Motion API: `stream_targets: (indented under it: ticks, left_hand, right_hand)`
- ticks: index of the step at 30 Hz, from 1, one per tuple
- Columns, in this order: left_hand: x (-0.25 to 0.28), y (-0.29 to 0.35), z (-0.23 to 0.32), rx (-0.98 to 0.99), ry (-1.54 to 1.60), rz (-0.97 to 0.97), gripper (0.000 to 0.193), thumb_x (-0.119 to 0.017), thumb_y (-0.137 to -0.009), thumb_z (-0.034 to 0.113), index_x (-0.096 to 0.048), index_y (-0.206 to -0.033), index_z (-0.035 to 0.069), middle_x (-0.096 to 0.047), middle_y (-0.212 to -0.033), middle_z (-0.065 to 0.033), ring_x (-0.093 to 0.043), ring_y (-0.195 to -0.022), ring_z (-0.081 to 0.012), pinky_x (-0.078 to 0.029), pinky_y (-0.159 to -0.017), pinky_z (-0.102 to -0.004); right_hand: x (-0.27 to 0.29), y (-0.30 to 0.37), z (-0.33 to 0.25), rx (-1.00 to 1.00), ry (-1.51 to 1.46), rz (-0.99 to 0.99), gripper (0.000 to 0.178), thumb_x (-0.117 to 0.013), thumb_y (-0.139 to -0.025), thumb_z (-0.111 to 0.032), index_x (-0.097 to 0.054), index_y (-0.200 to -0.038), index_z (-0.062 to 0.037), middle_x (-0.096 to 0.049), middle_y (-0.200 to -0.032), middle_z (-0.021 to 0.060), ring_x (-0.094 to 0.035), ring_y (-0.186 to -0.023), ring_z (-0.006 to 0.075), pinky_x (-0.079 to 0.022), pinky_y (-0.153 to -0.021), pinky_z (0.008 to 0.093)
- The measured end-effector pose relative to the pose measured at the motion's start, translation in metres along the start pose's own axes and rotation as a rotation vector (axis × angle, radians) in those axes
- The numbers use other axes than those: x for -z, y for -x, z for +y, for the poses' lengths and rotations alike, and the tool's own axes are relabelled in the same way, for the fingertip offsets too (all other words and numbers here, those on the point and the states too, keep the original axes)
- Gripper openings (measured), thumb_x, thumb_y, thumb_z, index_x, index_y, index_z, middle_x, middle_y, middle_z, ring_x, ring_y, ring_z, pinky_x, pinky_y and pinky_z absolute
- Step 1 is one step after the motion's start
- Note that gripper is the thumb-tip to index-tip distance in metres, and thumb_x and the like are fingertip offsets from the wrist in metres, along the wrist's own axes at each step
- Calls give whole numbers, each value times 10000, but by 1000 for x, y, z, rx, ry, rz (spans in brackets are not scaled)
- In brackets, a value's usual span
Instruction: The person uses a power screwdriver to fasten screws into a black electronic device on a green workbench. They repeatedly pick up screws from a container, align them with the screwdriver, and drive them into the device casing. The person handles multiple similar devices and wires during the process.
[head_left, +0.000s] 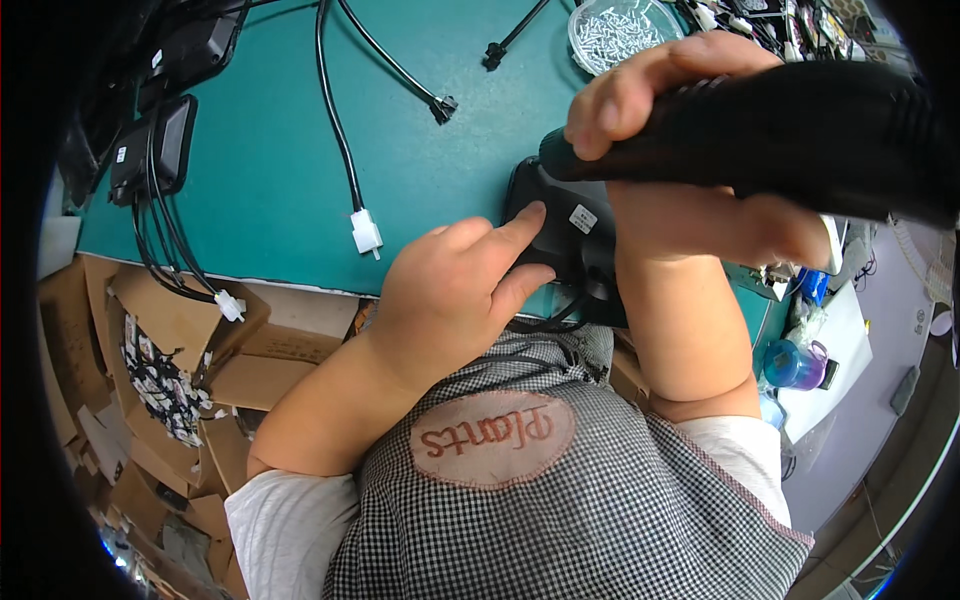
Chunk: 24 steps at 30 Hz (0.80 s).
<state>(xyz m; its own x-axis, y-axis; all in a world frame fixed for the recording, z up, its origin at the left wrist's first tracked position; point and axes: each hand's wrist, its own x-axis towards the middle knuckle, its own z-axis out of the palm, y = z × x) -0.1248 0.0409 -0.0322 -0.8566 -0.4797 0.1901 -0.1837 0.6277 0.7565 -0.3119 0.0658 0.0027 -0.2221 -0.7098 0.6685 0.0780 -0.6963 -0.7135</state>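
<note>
Work on the flat, black plastic housing with rounded corners and a small white label point(562, 245) looks under way, not finished. It lies label side up at the near edge of the green table point(250, 190), right of centre, its black cable bunched on the near side. The left hand point(455, 270) rests on it with index finger stretched across the surface and thumb set apart at the edge, the other fingers curled in. The right hand point(685, 215) is wrapped around a thick black cylindrical power tool point(760, 135), fingers on the far side, its blunt end over the housing's far left corner.

The tool and hand hide that corner and much of the right side, so I cannot tell whether the tip touches or how many screws are in. Plenty of loose silver screws point(620, 32) fill a clear round plastic tub point(577, 55) beyond the right hand. At the far left sit similar black housings point(165, 150) with cables attached; whether those are done or waiting is unclear.
</note>
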Motion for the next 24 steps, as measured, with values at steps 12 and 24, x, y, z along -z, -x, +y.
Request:
stream_targets:
  ticks: [12, 24]
  left_hand:
    - [-4, 0, 2, -7, 5, 47, 435, -727, -710, 168, -621, -1114, 48, -555, -676, -112, -529, -585, -266, -436, -543, -350]
    - [-4, -7, 3, -146, -196, -59, 572, -720, -671, 322, -563, -1170, 91, -504, -665, -40, -528, -602, -225, -450, -544, -333]
  right_hand:
    - [-2, 1, 7, 23, 22, 49, 1062, -413, -477, -928, -489, -1081, -59, -535, -645, 106, -516, -474, 202, -452, -439, 304]
    - [-11, 3, -6, -34, 324, 347, 833, -483, -726, -763, -478, -1161, -53, -568, -874, 131, -594, -646, 236, -516, -573, 330]
